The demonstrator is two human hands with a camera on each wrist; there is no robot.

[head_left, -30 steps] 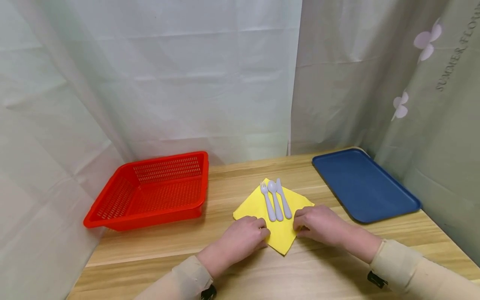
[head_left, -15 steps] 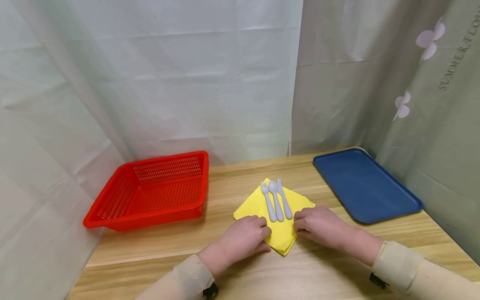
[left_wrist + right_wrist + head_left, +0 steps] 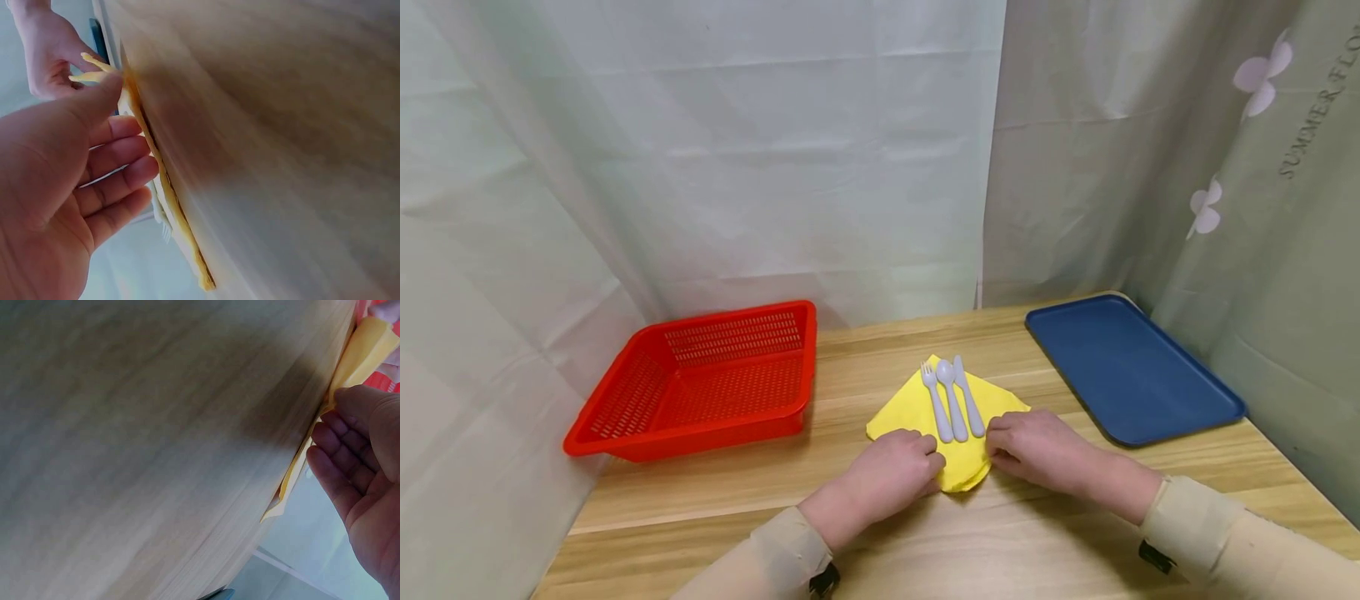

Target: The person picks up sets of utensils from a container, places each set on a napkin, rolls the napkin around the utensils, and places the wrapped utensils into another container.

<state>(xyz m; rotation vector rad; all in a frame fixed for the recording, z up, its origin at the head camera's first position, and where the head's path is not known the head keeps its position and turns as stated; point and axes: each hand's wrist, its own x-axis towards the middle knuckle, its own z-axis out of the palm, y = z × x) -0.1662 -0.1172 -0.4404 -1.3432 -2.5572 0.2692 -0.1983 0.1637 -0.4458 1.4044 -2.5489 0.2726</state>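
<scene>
A yellow cloth napkin (image 3: 904, 408) lies cornerwise on the wooden table. On it rest a pale purple fork (image 3: 937, 407), spoon (image 3: 952, 403) and knife (image 3: 971, 402), side by side with their handles toward me. My left hand (image 3: 883, 473) pinches the napkin's near left edge between thumb and forefinger. Across from it, my right hand (image 3: 1037, 444) pinches the near right edge. Between the hands the near corner is lifted and curls up, as the raised napkin edge (image 3: 361, 353) in the right wrist view shows. The other fingers of each hand bend beside the cloth.
To the left stands a red perforated plastic basket (image 3: 692, 435). A blue tray (image 3: 1131, 371) lies at the right on the table (image 3: 700, 500). Pale curtains (image 3: 775, 167) hang behind and along both sides.
The napkin's near corner, flat on the table a second ago, has risen and curled back toward the cutlery. Both hands have stayed almost in place; fork, spoon and knife lie as before.
</scene>
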